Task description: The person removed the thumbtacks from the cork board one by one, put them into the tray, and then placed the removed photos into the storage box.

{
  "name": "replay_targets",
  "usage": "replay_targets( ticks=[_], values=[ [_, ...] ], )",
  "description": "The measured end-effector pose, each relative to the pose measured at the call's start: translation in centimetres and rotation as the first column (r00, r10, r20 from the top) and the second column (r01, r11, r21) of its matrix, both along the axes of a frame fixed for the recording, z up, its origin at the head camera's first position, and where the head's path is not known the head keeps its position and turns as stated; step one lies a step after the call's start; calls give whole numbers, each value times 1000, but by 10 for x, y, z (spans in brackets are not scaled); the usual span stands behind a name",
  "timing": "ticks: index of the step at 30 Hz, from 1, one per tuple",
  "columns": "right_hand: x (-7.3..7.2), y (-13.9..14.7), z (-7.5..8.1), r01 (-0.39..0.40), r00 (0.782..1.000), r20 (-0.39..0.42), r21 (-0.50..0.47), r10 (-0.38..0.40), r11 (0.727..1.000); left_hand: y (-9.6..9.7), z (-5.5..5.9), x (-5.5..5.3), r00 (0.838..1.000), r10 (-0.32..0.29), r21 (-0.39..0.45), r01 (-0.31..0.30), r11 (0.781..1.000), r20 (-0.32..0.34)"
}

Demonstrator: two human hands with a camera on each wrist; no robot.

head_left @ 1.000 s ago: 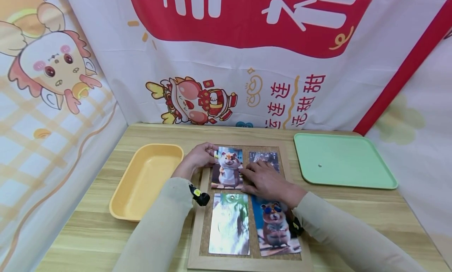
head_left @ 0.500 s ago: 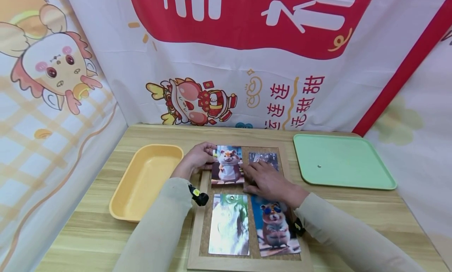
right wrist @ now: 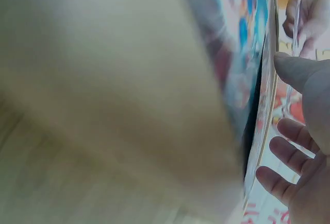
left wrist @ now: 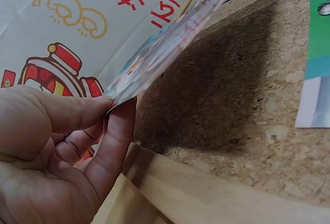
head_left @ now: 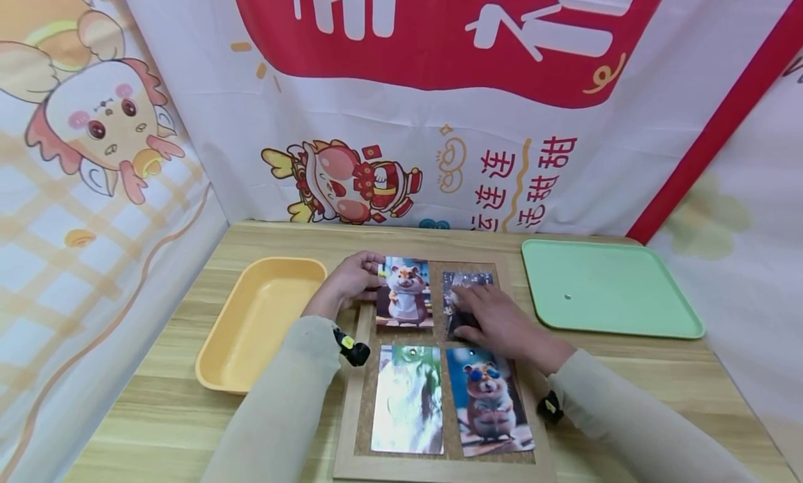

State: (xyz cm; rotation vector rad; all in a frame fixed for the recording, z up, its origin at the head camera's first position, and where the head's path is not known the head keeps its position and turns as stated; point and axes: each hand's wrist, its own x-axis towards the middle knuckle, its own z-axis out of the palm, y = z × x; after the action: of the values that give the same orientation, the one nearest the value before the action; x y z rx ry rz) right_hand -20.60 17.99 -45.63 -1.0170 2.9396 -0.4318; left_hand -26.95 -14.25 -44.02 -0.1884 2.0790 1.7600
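My left hand (head_left: 351,277) pinches the left edge of a glossy photo (head_left: 404,291) of a hamster in a white apron. In the left wrist view, thumb and fingers hold the photo (left wrist: 165,49) tilted above the cork, and it casts a shadow there. The wood-framed cork board (head_left: 442,467) lies beneath. My right hand (head_left: 502,323), fingers spread and loose in the right wrist view, hovers over a dark photo (head_left: 450,319) at the board's upper right and partly hides it. Below lie a glare-covered green photo (head_left: 408,399) and a photo of a hamster in sunglasses (head_left: 492,406), each with a pin near its top.
A yellow plastic basin (head_left: 257,323) stands left of the board. At the right lies a light green tray (head_left: 615,288) with one small metallic pin (head_left: 567,297) on it. A printed cloth (head_left: 401,120) hangs behind the wooden table (head_left: 163,399).
My right hand has let go of the apron hamster photo's right edge and moved right, over the upper-right photo. The left hand keeps its hold, and the photo's lower edge has risen slightly.
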Motion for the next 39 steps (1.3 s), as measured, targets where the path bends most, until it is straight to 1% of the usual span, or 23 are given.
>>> replay_targets(
  ticks=[5, 9, 14, 18, 23, 26, 31, 39],
  values=[
    [1, 22, -2, 54, 999, -2, -1, -54, 999, -2, 5, 4, 1000, -7, -12, 7, 1000, -17],
    [1, 36, -8, 77, 996, -43, 10, -76, 997, -5, 12, 7, 999, -28, -44, 27, 999, -36],
    [1, 51, -14, 90, 992, -94, 1, -90, 996, -12, 21, 9, 998, -44, -73, 41, 997, -45],
    [1, 59, -16, 96, 991, -93, -10, -97, 995, -21, 27, 11, 996, -68, -91, 63, 994, -58],
    [2, 61, -18, 110, 992, -64, 1, -110, 994, -35, 36, 16, 995, -82, -100, 77, 992, -54],
    [2, 60, -19, 109, 992, -69, 1, -109, 994, -43, 42, 19, 994, -94, -114, 87, 990, -59],
    [4, 59, -20, 109, 990, -89, -8, -110, 994, -60, 50, 24, 989, -117, -151, 102, 983, -89],
    [6, 58, -20, 125, 988, -84, -25, -127, 992, -95, 61, 31, 982, -132, -157, 110, 981, -138]
  ],
)
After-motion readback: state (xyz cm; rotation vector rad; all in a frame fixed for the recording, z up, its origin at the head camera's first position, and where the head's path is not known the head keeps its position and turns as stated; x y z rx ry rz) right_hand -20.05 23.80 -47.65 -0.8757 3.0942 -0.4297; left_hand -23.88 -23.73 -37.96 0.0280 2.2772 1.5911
